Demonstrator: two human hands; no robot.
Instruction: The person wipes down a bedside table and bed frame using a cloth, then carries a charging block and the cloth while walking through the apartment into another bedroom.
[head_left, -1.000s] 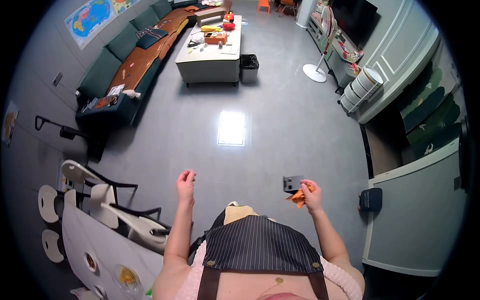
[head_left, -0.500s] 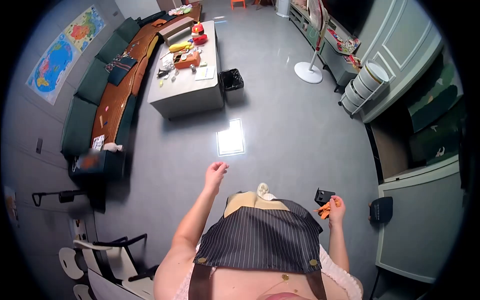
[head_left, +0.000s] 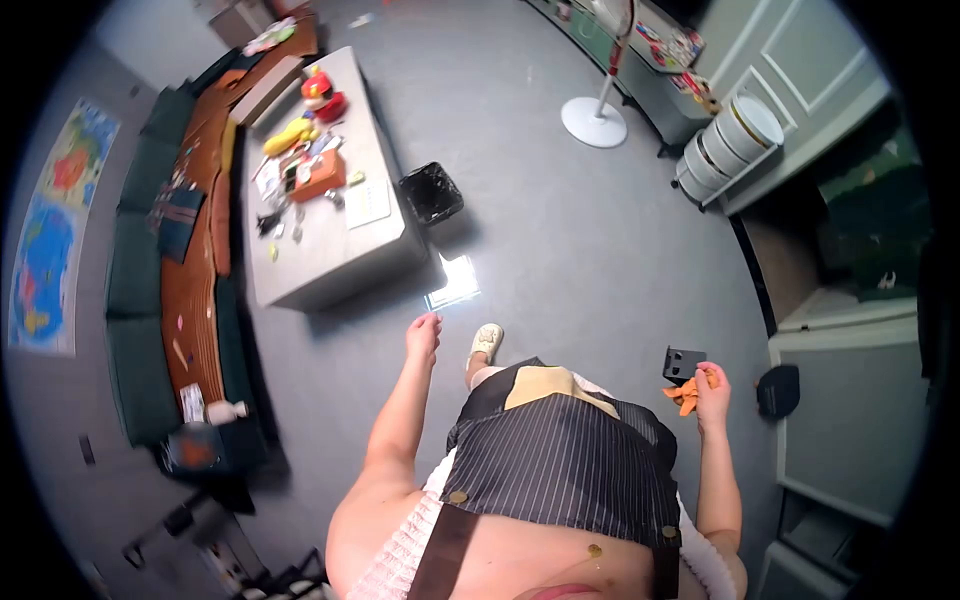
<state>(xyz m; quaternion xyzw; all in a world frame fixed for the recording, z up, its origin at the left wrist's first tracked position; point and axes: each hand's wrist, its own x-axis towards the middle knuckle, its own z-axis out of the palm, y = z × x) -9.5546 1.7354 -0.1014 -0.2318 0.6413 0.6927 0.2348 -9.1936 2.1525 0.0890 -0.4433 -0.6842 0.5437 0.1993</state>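
Observation:
My left hand (head_left: 423, 340) is in front of me over the grey floor, its fingers loosely curled together, with nothing visible in them. On the right side, my right hand (head_left: 713, 398) is closed on a crumpled orange cloth (head_left: 686, 397), whose ends hang out below the fingers. Right beside those fingers is a black box-like piece with holes (head_left: 684, 362). I cannot tell whether the hand holds it too. Between my arms is a dark pinstriped apron (head_left: 560, 460) with a tan panel. A pale clog (head_left: 487, 342) shows on one foot ahead of it.
A long table (head_left: 335, 265) carries toys, an orange box and papers. Beside it stands a black-lined bin (head_left: 432, 193). A green sofa (head_left: 145, 350) runs along the left wall. To the right are a white fan's base (head_left: 594, 122), a tiered white cart (head_left: 730, 150) and a dark floor-level object (head_left: 778, 392).
The view has turned right and moved forward, so the table and sofa appear tilted. One clogged foot has stepped out. The orange cloth stays in my right hand, and my left fingers are more curled.

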